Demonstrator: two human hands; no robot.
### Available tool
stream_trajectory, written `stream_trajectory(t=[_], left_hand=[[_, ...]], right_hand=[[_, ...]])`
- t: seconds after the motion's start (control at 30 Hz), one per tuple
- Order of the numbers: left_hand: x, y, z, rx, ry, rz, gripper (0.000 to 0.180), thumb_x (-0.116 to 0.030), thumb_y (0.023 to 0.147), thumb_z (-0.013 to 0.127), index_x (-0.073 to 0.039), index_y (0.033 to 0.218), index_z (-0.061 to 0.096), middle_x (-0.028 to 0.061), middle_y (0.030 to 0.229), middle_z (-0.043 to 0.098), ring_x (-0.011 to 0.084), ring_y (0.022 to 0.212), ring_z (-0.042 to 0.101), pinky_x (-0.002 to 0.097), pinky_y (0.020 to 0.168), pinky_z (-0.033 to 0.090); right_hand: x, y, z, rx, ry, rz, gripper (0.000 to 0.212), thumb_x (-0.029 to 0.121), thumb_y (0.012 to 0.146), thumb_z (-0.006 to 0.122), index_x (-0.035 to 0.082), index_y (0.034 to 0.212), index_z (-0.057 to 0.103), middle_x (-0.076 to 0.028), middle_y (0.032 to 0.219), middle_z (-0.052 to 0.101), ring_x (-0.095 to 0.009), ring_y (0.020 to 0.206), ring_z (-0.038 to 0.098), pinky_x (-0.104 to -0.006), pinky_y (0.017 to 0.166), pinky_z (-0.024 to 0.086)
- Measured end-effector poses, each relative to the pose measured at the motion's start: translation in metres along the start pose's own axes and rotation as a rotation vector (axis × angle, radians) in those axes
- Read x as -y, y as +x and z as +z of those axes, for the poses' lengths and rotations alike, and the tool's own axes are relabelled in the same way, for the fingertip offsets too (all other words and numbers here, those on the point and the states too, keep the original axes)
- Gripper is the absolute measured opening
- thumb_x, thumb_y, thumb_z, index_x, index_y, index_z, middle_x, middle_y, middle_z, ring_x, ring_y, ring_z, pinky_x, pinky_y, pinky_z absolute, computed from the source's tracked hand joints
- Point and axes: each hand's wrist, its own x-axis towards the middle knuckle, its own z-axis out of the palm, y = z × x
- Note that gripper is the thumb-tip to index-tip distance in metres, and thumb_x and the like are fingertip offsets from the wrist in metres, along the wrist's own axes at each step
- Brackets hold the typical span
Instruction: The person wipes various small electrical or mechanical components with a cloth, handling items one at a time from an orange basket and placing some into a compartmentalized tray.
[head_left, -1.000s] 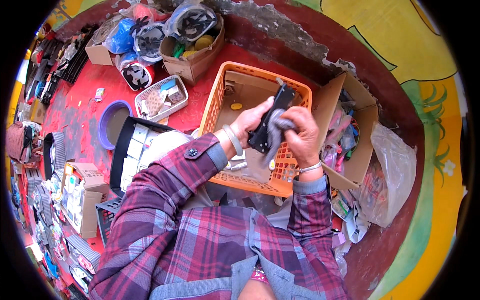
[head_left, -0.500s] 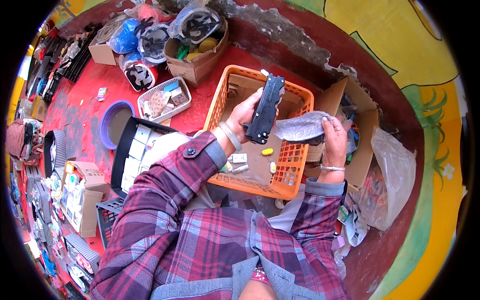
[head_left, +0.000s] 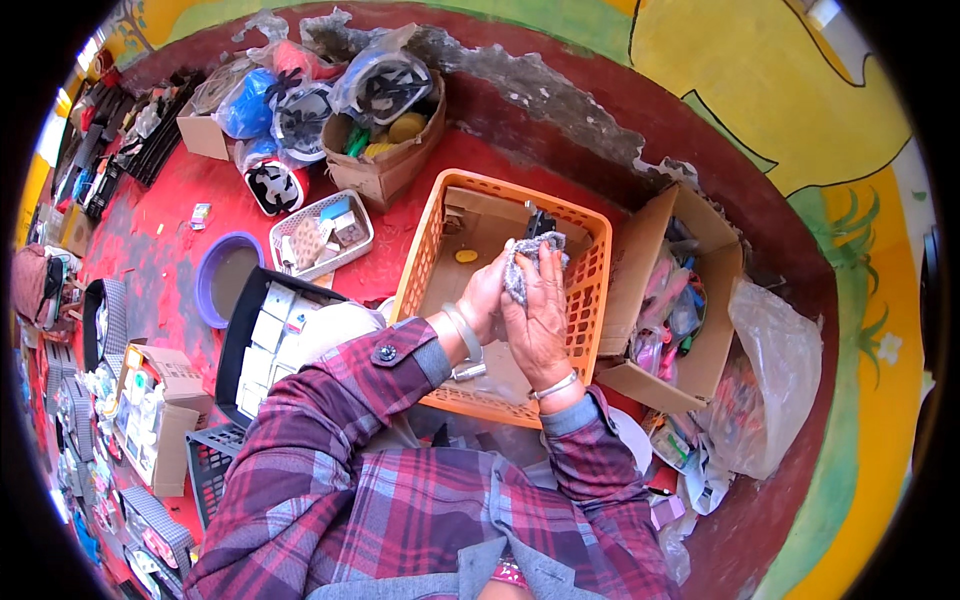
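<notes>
Both my hands are together above the orange plastic basket (head_left: 577, 395). My left hand (head_left: 484, 298) grips a long black piece that looks like a folded multi-tool (head_left: 540, 223); only its far end shows past the cloth. My right hand (head_left: 541, 318) presses a grey fluffy cloth (head_left: 517, 273) over it, fingers stretched along the cloth. The hands and cloth hide most of the black piece. Inside the basket lie a yellow oval item (head_left: 466, 256) and a small silvery item (head_left: 468, 372) near my left wrist.
An open cardboard box (head_left: 690, 398) of mixed items stands right of the basket, with a clear plastic bag (head_left: 778, 375) beyond. To the left are a white basket (head_left: 318, 268), a purple basin (head_left: 205, 288) and a black tray of white boxes (head_left: 268, 330). Bagged helmets (head_left: 385, 90) sit behind.
My right hand has moved left with the cloth and now presses it onto the black piece. That piece has come lower and is mostly covered. The view has shifted slightly.
</notes>
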Motion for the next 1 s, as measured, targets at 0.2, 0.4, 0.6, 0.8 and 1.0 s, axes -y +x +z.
stream_trajectory(t=[0.2,0.4,0.6,0.8,1.0], left_hand=[[0.017,0.009,-0.006,0.026,0.656,0.373,0.043,-0.032,0.101,0.036,-0.001,0.127,0.051,0.0076,0.116,0.059,0.0141,0.103,0.055,0.0286,0.093,0.043],[0.024,0.006,0.002,0.189,0.732,0.534,0.042,-0.025,0.102,0.035,0.003,0.132,0.045,0.0135,0.124,0.056,0.0189,0.112,0.053,0.0300,0.098,0.040],[0.020,0.005,0.006,0.114,1.000,0.738,0.041,-0.023,0.099,0.036,0.002,0.130,0.047,0.0206,0.124,0.056,0.0306,0.114,0.055,0.0344,0.098,0.041],[0.013,0.022,-0.012,0.036,0.679,0.588,0.050,-0.036,0.101,0.030,0.001,0.128,0.049,0.0133,0.114,0.061,0.0199,0.105,0.057,0.0293,0.094,0.043],[-0.004,0.020,-0.006,-0.023,0.250,0.229,0.074,-0.062,0.094,0.026,-0.002,0.132,0.048,0.0091,0.103,0.064,0.0142,0.091,0.060,0.0270,0.087,0.047]], right_hand=[[-0.009,0.009,-0.003,-0.172,0.243,0.163,0.045,0.019,0.090,0.059,0.010,0.133,0.048,-0.022,0.146,0.029,-0.036,0.132,0.035,-0.0388,0.106,0.032],[-0.022,0.008,-0.010,-0.324,0.449,0.290,0.032,0.009,0.087,0.063,0.005,0.119,0.061,-0.021,0.138,0.042,-0.029,0.121,0.049,-0.0328,0.099,0.040],[-0.022,0.011,-0.015,-0.288,0.322,0.196,0.029,0.005,0.088,0.060,0.002,0.117,0.061,-0.016,0.127,0.054,-0.024,0.113,0.055,-0.0310,0.095,0.043],[-0.001,0.010,-0.013,-0.080,0.311,0.044,0.034,0.002,0.088,0.057,0.005,0.122,0.058,-0.018,0.130,0.053,-0.030,0.115,0.056,-0.0321,0.094,0.045],[0.001,0.003,-0.016,0.133,0.177,0.028,0.038,0.001,0.084,0.058,0.010,0.121,0.059,-0.023,0.133,0.047,-0.037,0.124,0.046,-0.0378,0.100,0.040]])
